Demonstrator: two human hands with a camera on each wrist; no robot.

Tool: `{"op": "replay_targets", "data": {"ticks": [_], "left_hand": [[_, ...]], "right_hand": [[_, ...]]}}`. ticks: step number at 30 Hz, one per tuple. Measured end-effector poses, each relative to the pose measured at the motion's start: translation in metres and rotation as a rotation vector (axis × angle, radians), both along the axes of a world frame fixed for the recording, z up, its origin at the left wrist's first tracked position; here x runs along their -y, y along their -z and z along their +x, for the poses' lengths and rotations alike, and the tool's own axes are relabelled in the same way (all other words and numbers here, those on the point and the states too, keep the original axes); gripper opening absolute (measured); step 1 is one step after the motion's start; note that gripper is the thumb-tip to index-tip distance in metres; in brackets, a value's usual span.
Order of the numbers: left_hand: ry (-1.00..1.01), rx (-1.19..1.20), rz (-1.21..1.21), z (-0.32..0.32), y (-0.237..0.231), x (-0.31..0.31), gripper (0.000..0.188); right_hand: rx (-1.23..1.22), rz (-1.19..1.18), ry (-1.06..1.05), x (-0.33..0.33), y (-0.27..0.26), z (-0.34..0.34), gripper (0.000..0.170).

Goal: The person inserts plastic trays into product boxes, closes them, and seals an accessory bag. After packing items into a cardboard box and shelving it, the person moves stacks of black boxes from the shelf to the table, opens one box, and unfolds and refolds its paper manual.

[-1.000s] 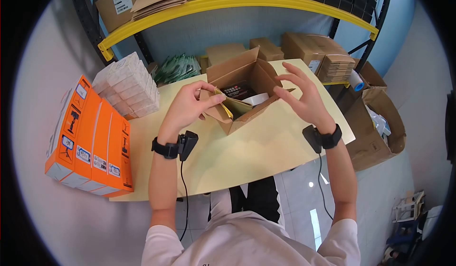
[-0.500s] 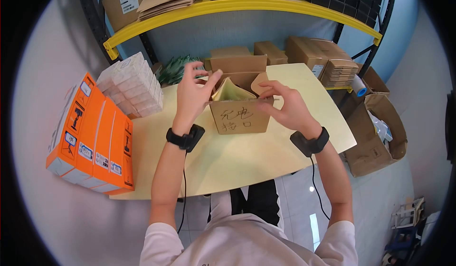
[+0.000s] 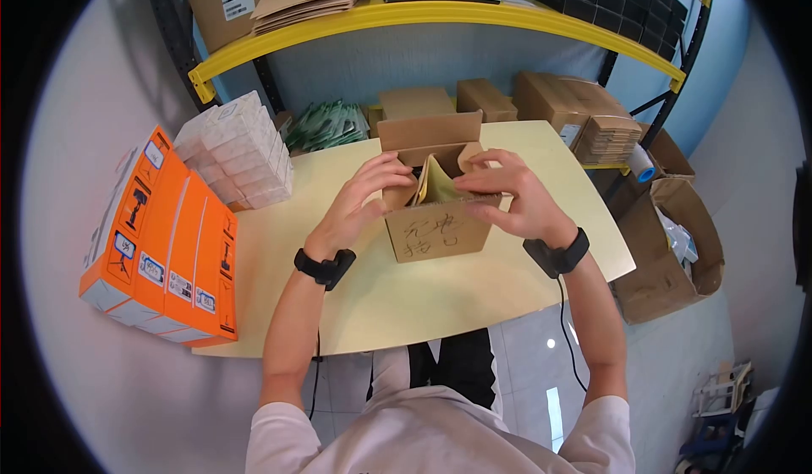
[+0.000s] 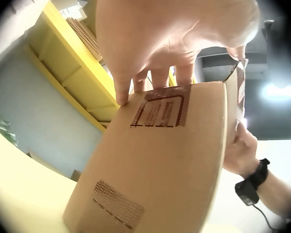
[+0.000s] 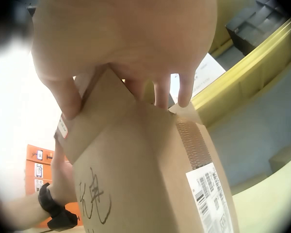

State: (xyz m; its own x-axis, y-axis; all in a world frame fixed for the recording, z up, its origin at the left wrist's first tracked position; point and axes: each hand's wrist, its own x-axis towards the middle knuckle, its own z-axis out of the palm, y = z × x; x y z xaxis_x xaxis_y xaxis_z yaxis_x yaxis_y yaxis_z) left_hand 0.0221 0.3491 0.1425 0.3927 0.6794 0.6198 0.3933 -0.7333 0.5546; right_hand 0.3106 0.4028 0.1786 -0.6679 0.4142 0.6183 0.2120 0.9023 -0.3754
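An open-topped cardboard box [image 3: 436, 241] with handwriting on its front stands on the table, its far flap raised. Inside it a yellowish folded sheet [image 3: 440, 185] sticks up. The left hand [image 3: 351, 208] touches the box's left rim; in the left wrist view, its fairly straight fingers meet the top edge of the box [image 4: 155, 160], with the thumb at a flap corner. At the right rim, the right hand [image 3: 524, 199] grips the cardboard; in the right wrist view, its thumb lies outside a folded flap [image 5: 104, 107] and its fingers reach behind. The box's lower contents are hidden.
Orange boxes [image 3: 161, 263] and stacked white boxes [image 3: 241, 157] occupy the table's left side. Green packets [image 3: 330, 126] and cartons [image 3: 554, 102] sit behind, below a yellow shelf beam [image 3: 440, 13]. A large open carton [image 3: 668, 263] stands right of the table.
Both hands have come down onto the box's rims. From its earlier tilt, the box has come upright with its written front in view, and has shifted slightly nearer. The sheet inside stands higher.
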Motion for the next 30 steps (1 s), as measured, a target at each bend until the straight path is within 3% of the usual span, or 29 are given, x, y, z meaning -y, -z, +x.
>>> {"op": "replay_targets", "data": {"ticks": [4, 6, 7, 9, 10, 12, 16, 18, 22, 24, 25, 27, 28, 30], "left_hand": [[0.095, 0.185, -0.118, 0.002, -0.005, 0.010, 0.084], [0.087, 0.179, -0.092, 0.001, -0.010, 0.015, 0.067], [0.088, 0.181, -0.097, 0.002, -0.011, 0.015, 0.067], [0.008, 0.247, -0.277, 0.005, -0.014, 0.013, 0.040], [0.009, 0.248, -0.277, 0.004, -0.015, 0.010, 0.040], [0.010, -0.086, -0.032, 0.001, -0.014, 0.006, 0.025], [-0.065, -0.050, -0.054, 0.013, -0.025, 0.017, 0.024], [-0.107, -0.234, -0.014, 0.017, -0.034, 0.020, 0.031], [-0.086, -0.284, -0.038, 0.020, -0.038, 0.016, 0.034], [-0.080, -0.402, -0.059, 0.022, -0.043, 0.019, 0.039], [-0.081, -0.398, -0.061, 0.024, -0.046, 0.022, 0.039], [-0.072, -0.388, -0.038, 0.028, -0.050, 0.025, 0.044], [-0.066, -0.384, -0.041, 0.029, -0.048, 0.024, 0.044], [-0.025, -0.311, 0.044, 0.031, -0.044, 0.020, 0.044]], "right_hand": [[0.058, 0.009, -0.147, 0.014, -0.011, -0.002, 0.036], [0.222, 0.228, -0.121, 0.026, -0.018, -0.001, 0.041], [0.224, 0.223, -0.120, 0.030, -0.022, -0.002, 0.041], [0.303, 0.329, -0.086, 0.036, -0.030, -0.003, 0.044], [0.304, 0.329, -0.085, 0.035, -0.033, -0.002, 0.044], [0.388, 0.403, -0.018, 0.031, -0.037, 0.000, 0.045], [0.391, 0.401, -0.029, 0.031, -0.033, 0.003, 0.043], [0.425, 0.301, -0.035, 0.031, -0.035, 0.008, 0.038], [0.402, 0.132, -0.042, 0.031, -0.049, 0.021, 0.035], [0.559, -0.044, 0.056, 0.028, -0.064, 0.032, 0.050], [0.564, -0.045, 0.055, 0.023, -0.064, 0.033, 0.050], [0.437, -0.016, 0.060, 0.014, -0.064, 0.033, 0.054], [0.336, -0.050, -0.032, 0.013, -0.066, 0.026, 0.046], [0.332, -0.067, 0.007, 0.017, -0.065, 0.010, 0.045]]}}
